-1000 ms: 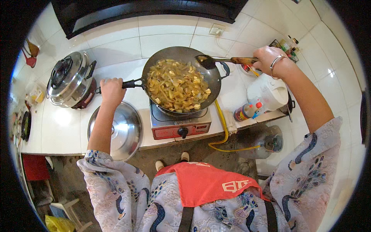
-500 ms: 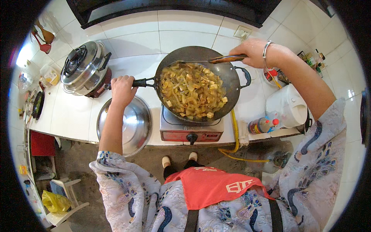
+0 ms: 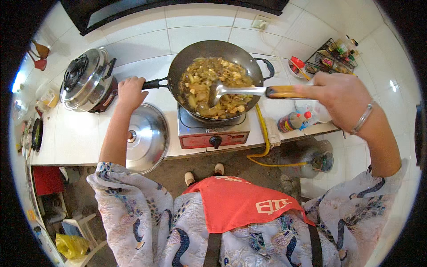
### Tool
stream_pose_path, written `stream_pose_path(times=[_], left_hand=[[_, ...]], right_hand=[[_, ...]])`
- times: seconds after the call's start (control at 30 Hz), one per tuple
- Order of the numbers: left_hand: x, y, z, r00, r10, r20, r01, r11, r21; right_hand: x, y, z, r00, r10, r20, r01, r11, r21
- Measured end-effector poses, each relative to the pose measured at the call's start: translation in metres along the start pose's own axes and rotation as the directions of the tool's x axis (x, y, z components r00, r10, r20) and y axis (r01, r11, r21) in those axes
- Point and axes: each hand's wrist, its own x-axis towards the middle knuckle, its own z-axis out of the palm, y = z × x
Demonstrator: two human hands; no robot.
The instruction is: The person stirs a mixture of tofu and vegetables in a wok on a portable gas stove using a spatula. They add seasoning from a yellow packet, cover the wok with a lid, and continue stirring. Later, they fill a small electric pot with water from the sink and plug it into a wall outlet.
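A dark wok [image 3: 244, 55] sits on a single-burner gas stove [image 3: 213, 139] with a red front. In it lies a stew of noodle-like strips and tofu-like cubes [image 3: 218, 73] in brown sauce. My left hand [image 3: 130, 92] is closed round the wok's long black handle [image 3: 155, 83]. My right hand [image 3: 340, 99], with a bangle at the wrist, grips the wooden end of a metal spatula [image 3: 242, 91]. The spatula's blade is partly sunk in the food at the wok's near right side.
A steel lid [image 3: 149, 138] lies at the counter's front edge, under my left forearm. Behind it stands an electric pot [image 3: 89, 82]. Bottles [image 3: 291, 121] and a yellow gas hose [image 3: 263, 129] are right of the stove. A gas cylinder [image 3: 320, 161] stands below. A wire rack [image 3: 331, 58] holds condiments.
My right hand has come from the wok's far side toward me and to the right, swinging the spatula's blade to the near side. The food has shifted. My left hand keeps the handle.
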Motion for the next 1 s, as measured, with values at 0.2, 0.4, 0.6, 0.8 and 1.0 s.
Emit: stream_pose_path(times=[0.2, 0.4, 0.6, 0.8, 1.0], left_hand=[[0.005, 0.002, 0.01, 0.997, 0.075, 0.008, -0.075, 0.997, -0.025], [-0.001, -0.001, 0.009, 0.992, 0.127, -0.025, -0.126, 0.991, 0.038], [-0.002, 0.0, 0.014, 0.985, 0.152, -0.079, -0.155, 0.987, -0.04], [-0.01, -0.015, 0.024, 0.969, 0.176, -0.171, -0.182, 0.983, -0.016], [-0.003, -0.01, 0.024, 0.96, 0.212, -0.182, -0.214, 0.977, 0.007]], right_hand=[[-0.051, -0.002, -0.015, 0.987, 0.163, -0.005, -0.16, 0.972, 0.17], [-0.036, -0.052, -0.023, 0.963, 0.104, 0.248, -0.168, 0.953, 0.253], [0.025, -0.15, 0.036, 0.908, 0.061, 0.414, -0.14, 0.977, 0.163], [0.085, -0.162, 0.089, 0.94, 0.254, 0.227, -0.296, 0.939, 0.175], [0.059, -0.059, 0.049, 0.946, 0.293, 0.137, -0.307, 0.948, 0.088]])
